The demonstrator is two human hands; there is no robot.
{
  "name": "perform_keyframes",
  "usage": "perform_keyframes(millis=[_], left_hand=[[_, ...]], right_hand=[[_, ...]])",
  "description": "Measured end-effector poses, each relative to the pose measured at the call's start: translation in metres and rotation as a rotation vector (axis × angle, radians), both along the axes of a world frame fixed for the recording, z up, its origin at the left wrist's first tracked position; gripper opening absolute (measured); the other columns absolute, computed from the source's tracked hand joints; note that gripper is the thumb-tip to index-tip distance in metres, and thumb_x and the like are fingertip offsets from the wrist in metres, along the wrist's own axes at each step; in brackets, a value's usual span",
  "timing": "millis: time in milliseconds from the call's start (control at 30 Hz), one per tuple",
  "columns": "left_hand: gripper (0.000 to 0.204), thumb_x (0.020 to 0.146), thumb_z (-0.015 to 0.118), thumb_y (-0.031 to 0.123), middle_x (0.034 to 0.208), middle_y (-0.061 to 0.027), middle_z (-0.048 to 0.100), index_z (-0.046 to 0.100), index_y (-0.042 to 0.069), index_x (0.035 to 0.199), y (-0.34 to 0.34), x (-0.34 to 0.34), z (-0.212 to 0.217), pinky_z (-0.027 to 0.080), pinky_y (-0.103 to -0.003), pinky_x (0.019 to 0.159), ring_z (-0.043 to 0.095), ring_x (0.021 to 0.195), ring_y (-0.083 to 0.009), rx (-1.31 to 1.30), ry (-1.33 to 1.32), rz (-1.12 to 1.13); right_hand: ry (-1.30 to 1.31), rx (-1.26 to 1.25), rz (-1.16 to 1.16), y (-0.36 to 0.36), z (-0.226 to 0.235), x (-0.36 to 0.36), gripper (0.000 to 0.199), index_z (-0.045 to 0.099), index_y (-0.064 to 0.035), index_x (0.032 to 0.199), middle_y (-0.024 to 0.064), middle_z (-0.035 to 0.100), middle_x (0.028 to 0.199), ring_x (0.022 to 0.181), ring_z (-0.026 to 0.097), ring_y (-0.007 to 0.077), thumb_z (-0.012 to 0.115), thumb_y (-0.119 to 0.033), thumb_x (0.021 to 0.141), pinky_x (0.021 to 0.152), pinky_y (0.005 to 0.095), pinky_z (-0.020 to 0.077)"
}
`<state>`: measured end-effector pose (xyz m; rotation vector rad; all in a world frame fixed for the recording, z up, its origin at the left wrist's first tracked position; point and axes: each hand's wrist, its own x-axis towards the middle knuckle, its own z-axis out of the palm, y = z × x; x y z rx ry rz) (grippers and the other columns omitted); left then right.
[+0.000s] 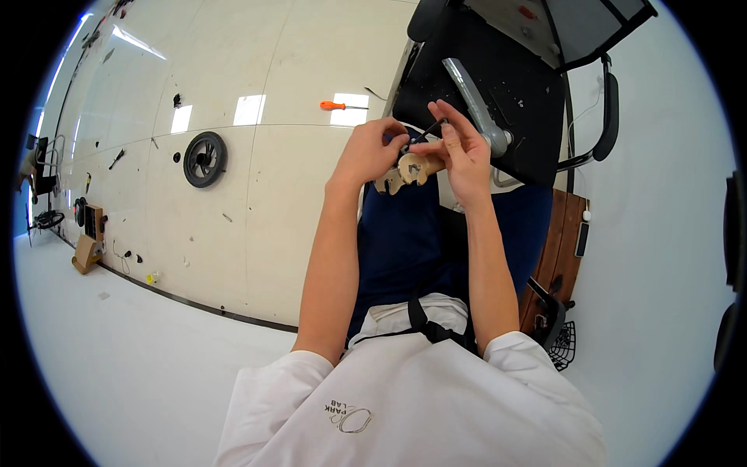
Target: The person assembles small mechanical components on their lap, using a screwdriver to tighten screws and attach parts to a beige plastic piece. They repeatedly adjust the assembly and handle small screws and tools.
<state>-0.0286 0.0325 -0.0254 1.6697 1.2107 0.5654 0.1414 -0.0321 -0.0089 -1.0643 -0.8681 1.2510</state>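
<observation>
Both hands raised together over the lap, above the blue trousers (397, 241). Left hand (372, 152) curled, fingertips pinching a small tan part (411, 169): rounded, wood-coloured, with a hole on its face; lower lobe hangs just below the fingers. Right hand (464, 152) steadies the part, thumb and forefinger pinching a thin dark tool (429, 129) angled into it. Orange screwdriver (334, 105) and black wheel (205, 159) lie well apart on the white floor (194, 233).

White short-slv tee (405, 405), navy trousers (405, 241)
</observation>
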Motion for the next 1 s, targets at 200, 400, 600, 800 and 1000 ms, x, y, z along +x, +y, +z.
perform_keyframes(millis=[200, 400, 600, 800, 1000], left_hand=[[0.022, 0.090, 0.068, 0.014, 0.096, -0.0122, 0.075, 0.073, -0.001, 0.104, 0.000, 0.003, 0.004, 0.055, -0.033, 0.073, 0.069, 0.077, -0.0212, 0.027, -0.005, -0.011], [0.022, 0.088, 0.068, 0.007, 0.097, -0.0078, 0.076, 0.075, 0.002, 0.108, -0.002, 0.009, 0.007, 0.052, -0.030, 0.070, 0.062, 0.072, -0.0130, 0.036, -0.145, -0.078], [0.023, 0.088, 0.069, 0.006, 0.092, -0.0075, 0.076, 0.077, 0.004, 0.109, -0.003, 0.009, 0.021, 0.051, -0.028, 0.068, 0.060, 0.071, -0.0097, -0.045, -0.074, -0.102], [0.021, 0.086, 0.072, 0.008, 0.084, -0.0108, 0.074, 0.077, 0.004, 0.106, -0.004, 0.008, 0.019, 0.053, -0.031, 0.071, 0.065, 0.072, -0.0150, -0.057, -0.135, -0.104], [0.019, 0.086, 0.071, 0.008, 0.082, -0.0122, 0.073, 0.077, 0.004, 0.104, -0.005, 0.008, 0.027, 0.054, -0.032, 0.072, 0.067, 0.074, -0.0188, -0.061, -0.045, -0.100]], right_hand=[[0.172, 0.016, -0.016, -0.011, 0.001, -0.001, 0.048, 0.032, -0.0068, 0.152, 0.0264, 0.061, 0.131, 0.075, 0.074, 0.0222, 0.047, -0.018, 0.108, 0.072, 0.0270, 0.0580], [0.180, -0.086, -0.121, 0.002, 0.005, 0.001, 0.044, 0.039, -0.0059, 0.145, 0.0232, 0.070, 0.106, 0.064, 0.063, 0.0125, 0.053, -0.022, 0.106, 0.063, 0.0247, 0.0546], [0.099, -0.095, -0.250, 0.011, 0.002, -0.018, 0.030, 0.051, 0.0004, 0.121, 0.0149, 0.071, 0.089, 0.066, 0.063, 0.0126, 0.065, -0.015, 0.099, 0.062, 0.0244, 0.0528], [-0.293, 0.039, -0.292, 0.000, -0.002, -0.033, 0.014, 0.063, 0.0012, 0.111, 0.0054, 0.068, 0.087, 0.069, 0.059, 0.0076, 0.060, -0.007, 0.100, 0.064, 0.0222, 0.0493], [-0.196, 0.139, -0.035, 0.002, -0.005, -0.005, 0.014, 0.066, -0.0001, 0.109, 0.0025, 0.066, 0.094, 0.076, 0.058, 0.0067, 0.056, -0.006, 0.101, 0.072, 0.0206, 0.0479]])
